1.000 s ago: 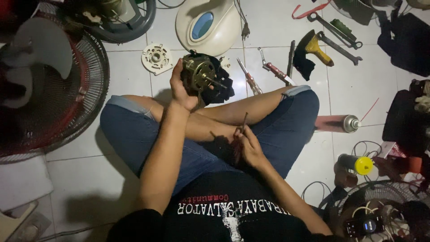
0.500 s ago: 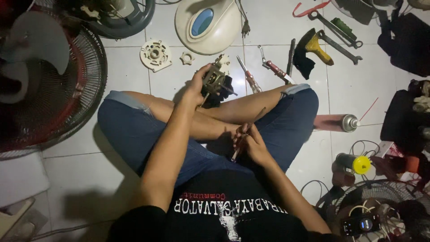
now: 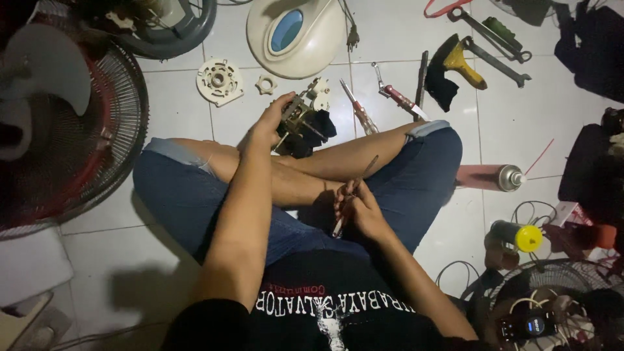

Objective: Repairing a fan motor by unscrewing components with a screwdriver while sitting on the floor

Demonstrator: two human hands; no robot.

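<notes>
I sit cross-legged on a white tiled floor. My left hand (image 3: 268, 123) grips a small fan motor (image 3: 304, 120) with a white gear part on top, resting it on the floor just beyond my shins. My right hand (image 3: 356, 208) is in my lap, closed around a thin screwdriver (image 3: 354, 195) that points up and to the right. The two hands are apart.
A fan guard with blades (image 3: 58, 123) lies at the left. A cream fan housing (image 3: 296, 32), a white round plate (image 3: 219, 80), screwdrivers (image 3: 359, 116), wrenches (image 3: 487, 40), spray cans (image 3: 497, 177) and cables surround my legs.
My left hand has lowered the motor from above my knees down to the floor beyond my shins. My right hand has stayed in my lap with the screwdriver.
</notes>
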